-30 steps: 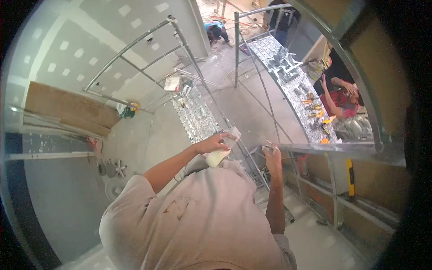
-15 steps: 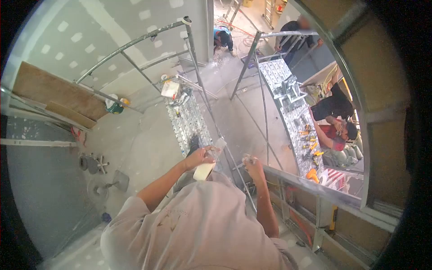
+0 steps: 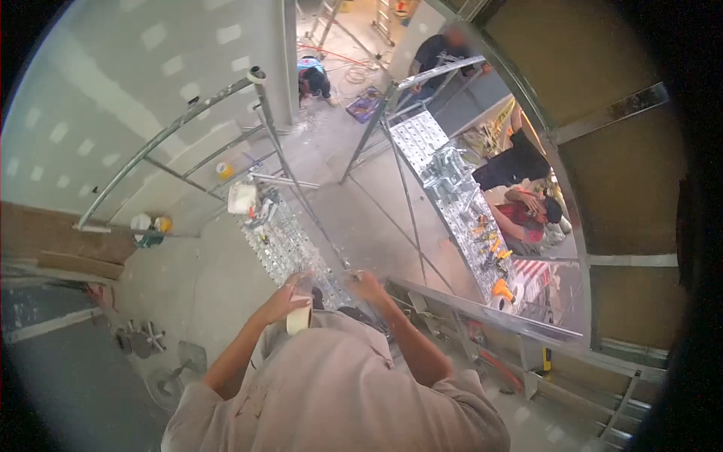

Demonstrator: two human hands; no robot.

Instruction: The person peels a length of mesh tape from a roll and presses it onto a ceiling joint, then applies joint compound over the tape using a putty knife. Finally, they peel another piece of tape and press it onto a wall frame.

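Observation:
My left hand (image 3: 285,303) is closed around a cream-coloured roll of tape (image 3: 299,319), held low in front of my shirt. A pale, see-through strip (image 3: 303,285) stands up by its fingertips. To the right, my right hand (image 3: 367,288) is closed in a pinch, apart from the roll. Something small and whitish shows at its fingertips; I cannot tell what it is. Beneath both hands runs a perforated metal scaffold plank (image 3: 279,237), with a white tub (image 3: 242,197) and tools at its far end.
Scaffold rails (image 3: 177,117) rise at left and ahead. A second plank (image 3: 418,134) carries metal brackets and yellow-handled tools. A person in red (image 3: 520,215) is beyond it; another person (image 3: 440,64) stands farther back, and one crouches (image 3: 312,79) on the floor. Metal framing (image 3: 489,316) borders my right.
My view has turned to the right, so the surroundings sit farther left. My hands have come closer together and lower, the roll still in my left hand.

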